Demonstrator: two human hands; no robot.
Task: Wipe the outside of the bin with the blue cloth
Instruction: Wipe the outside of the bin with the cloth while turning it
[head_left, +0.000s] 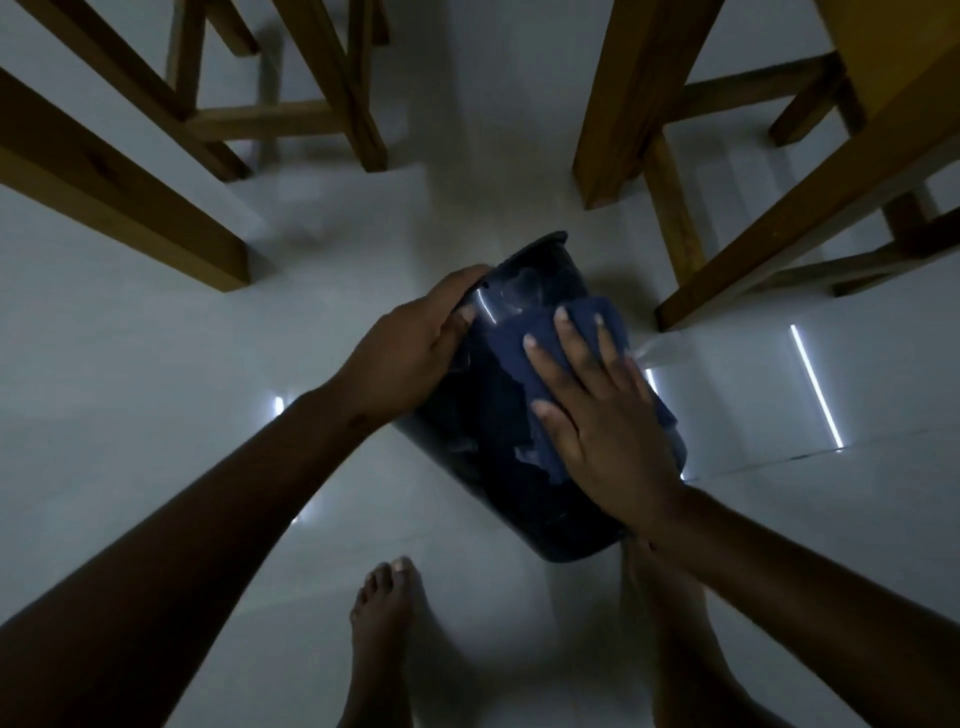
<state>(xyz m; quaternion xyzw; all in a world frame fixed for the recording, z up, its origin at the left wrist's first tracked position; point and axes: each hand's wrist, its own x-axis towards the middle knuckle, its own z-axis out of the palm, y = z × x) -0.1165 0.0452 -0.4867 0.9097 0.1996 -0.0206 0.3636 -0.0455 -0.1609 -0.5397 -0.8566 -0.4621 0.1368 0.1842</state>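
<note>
Bin is what I look at first: it is dark and shiny, and it lies tipped on its side over the pale floor, with one end pointing away from me and the other end near my feet. I cannot tell if it rests on the floor or is held just above it. On top of its side lies the blue cloth, spread out and a bit crumpled. My right hand is flat on the cloth, with the fingers spread wide, pressing it onto the bin. It is not closed around anything. My left hand is curled around the far left edge of the bin and grips it there. The two hands are close but do not touch. My bare left foot stands on the floor just below the bin, and my right leg is under my right arm. Brown wooden legs of furniture stand on the floor to the left, and more of them stand to the right, all a bit away from the bin. Thin bright lines of light shine on the floor to the right.
</note>
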